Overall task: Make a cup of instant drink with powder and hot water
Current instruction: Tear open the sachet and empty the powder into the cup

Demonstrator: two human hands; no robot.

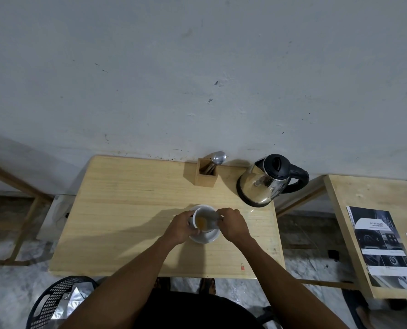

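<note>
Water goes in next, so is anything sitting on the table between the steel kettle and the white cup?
Nothing visible: bare wood lies between the steel kettle and the white cup.

Spoon handles (209,167) hidden inside holder (206,175).

My wooden table (126,210) stands against the wall. On it sit a white saucer (206,237) near the middle, a wooden holder (206,178) with spoons at the back edge, and a steel kettle (265,184) at the back right corner.
</note>
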